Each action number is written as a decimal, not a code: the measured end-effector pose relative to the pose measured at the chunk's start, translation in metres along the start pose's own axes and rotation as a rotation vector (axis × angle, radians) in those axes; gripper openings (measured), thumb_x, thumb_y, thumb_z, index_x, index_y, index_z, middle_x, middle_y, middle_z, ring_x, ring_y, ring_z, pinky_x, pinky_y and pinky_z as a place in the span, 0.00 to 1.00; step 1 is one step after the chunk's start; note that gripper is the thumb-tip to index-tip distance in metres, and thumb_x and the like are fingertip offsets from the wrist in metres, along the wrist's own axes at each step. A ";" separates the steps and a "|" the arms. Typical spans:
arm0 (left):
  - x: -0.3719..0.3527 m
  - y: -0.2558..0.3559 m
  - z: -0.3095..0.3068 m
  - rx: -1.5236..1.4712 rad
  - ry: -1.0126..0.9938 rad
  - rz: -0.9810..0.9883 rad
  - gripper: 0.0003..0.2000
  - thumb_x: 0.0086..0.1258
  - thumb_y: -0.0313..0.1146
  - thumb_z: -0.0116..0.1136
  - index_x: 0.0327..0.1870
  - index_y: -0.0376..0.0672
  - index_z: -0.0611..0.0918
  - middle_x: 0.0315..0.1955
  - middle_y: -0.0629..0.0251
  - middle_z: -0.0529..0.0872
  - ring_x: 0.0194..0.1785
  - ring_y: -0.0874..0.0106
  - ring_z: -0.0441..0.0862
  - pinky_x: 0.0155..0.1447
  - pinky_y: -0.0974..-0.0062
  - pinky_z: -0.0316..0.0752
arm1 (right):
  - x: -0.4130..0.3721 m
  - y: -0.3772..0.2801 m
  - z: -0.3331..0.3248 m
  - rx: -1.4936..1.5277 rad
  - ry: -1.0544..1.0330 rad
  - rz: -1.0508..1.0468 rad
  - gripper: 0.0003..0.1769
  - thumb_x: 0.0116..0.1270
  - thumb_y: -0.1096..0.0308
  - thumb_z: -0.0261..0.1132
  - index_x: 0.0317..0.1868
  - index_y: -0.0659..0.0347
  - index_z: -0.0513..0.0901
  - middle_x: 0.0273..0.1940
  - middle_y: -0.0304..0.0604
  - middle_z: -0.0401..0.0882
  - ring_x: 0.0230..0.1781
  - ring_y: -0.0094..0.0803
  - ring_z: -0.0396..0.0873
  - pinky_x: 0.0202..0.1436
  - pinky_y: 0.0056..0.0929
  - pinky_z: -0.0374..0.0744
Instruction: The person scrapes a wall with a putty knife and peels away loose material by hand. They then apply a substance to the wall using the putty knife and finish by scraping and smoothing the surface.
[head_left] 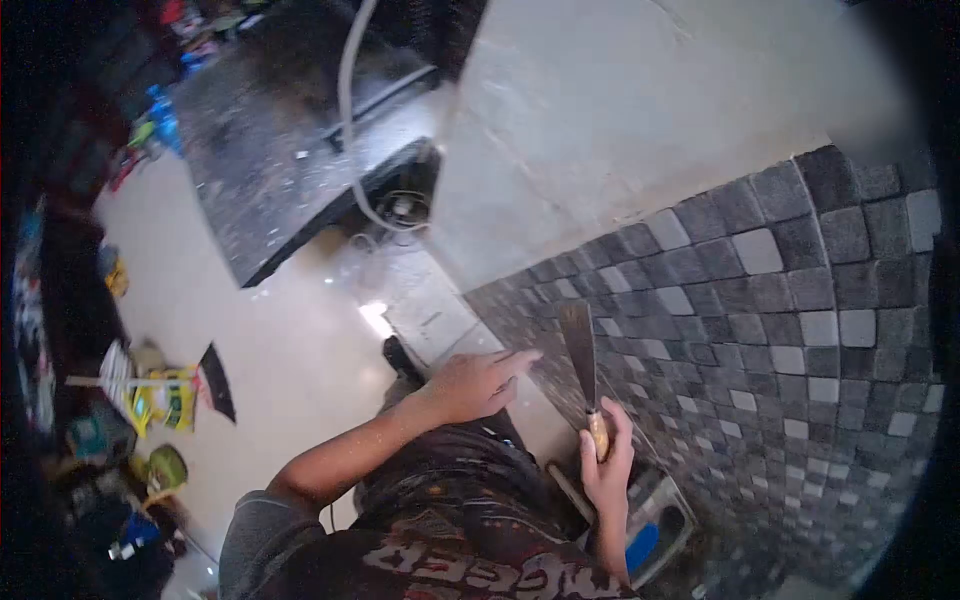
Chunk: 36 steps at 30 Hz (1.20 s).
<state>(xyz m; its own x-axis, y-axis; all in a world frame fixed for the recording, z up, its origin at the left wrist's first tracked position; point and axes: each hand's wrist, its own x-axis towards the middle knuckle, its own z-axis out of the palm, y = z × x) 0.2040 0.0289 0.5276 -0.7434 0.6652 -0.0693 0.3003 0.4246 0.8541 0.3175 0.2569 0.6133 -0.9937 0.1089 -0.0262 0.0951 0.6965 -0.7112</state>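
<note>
My right hand is closed around the wooden handle of a putty knife. The knife's blade points up and away from me, in front of the tiled wall; the frame does not show whether it touches the tiles. My left hand holds nothing. Its index finger stretches toward the wall and the other fingers are partly bent. Grey square tiles with scattered lighter ones cover the lower wall on the right.
Plain pale wall rises above the tiles. A dark-topped table stands at upper left, with a pale hose hanging past it. Yellow packages lie on the floor at left. A container with a blue patch is below my right hand.
</note>
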 end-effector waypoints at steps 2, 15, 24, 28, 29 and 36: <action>-0.030 -0.027 0.019 0.113 -0.137 -0.164 0.18 0.75 0.39 0.52 0.62 0.46 0.79 0.51 0.52 0.87 0.50 0.53 0.86 0.51 0.54 0.82 | -0.005 0.010 0.002 0.056 -0.205 0.128 0.28 0.72 0.77 0.62 0.71 0.68 0.70 0.67 0.57 0.76 0.65 0.42 0.78 0.69 0.34 0.72; -0.140 0.004 0.131 -0.061 -0.307 -0.574 0.37 0.77 0.68 0.43 0.58 0.39 0.85 0.47 0.44 0.88 0.51 0.45 0.84 0.61 0.52 0.77 | -0.078 0.222 0.047 0.154 -0.755 0.090 0.14 0.77 0.61 0.60 0.51 0.65 0.76 0.34 0.51 0.77 0.33 0.32 0.74 0.40 0.34 0.75; -0.126 0.025 0.130 -0.235 -0.544 -0.578 0.46 0.71 0.75 0.43 0.58 0.31 0.83 0.58 0.41 0.83 0.64 0.46 0.79 0.70 0.57 0.71 | -0.082 0.223 0.050 0.272 -0.847 0.134 0.26 0.81 0.48 0.53 0.54 0.67 0.79 0.45 0.53 0.83 0.45 0.40 0.79 0.53 0.41 0.76; -0.138 0.024 0.129 -0.228 -0.522 -0.554 0.42 0.67 0.72 0.54 0.60 0.34 0.80 0.59 0.42 0.82 0.65 0.48 0.78 0.68 0.56 0.72 | -0.067 0.193 0.039 -0.006 -1.085 0.084 0.28 0.76 0.51 0.61 0.62 0.68 0.73 0.56 0.58 0.79 0.57 0.46 0.77 0.62 0.42 0.74; -0.141 0.025 0.131 -0.152 -0.417 -0.515 0.40 0.66 0.69 0.57 0.59 0.35 0.81 0.57 0.42 0.83 0.64 0.48 0.78 0.67 0.55 0.73 | -0.058 0.195 0.038 -0.070 -1.220 0.122 0.35 0.73 0.53 0.64 0.69 0.70 0.67 0.64 0.60 0.74 0.64 0.51 0.73 0.69 0.42 0.72; -0.136 0.030 0.137 0.137 -0.401 -0.335 0.24 0.59 0.48 0.69 0.51 0.40 0.85 0.48 0.46 0.87 0.57 0.50 0.84 0.59 0.51 0.78 | -0.030 0.223 0.047 0.132 -1.306 -0.135 0.30 0.66 0.64 0.71 0.64 0.64 0.72 0.55 0.48 0.80 0.56 0.33 0.76 0.60 0.34 0.76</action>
<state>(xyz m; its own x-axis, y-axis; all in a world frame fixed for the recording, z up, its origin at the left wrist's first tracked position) 0.3956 0.0352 0.4920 -0.5333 0.6505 -0.5407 0.1812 0.7122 0.6782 0.3662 0.3754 0.4227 -0.3269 -0.7678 -0.5510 0.0588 0.5653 -0.8228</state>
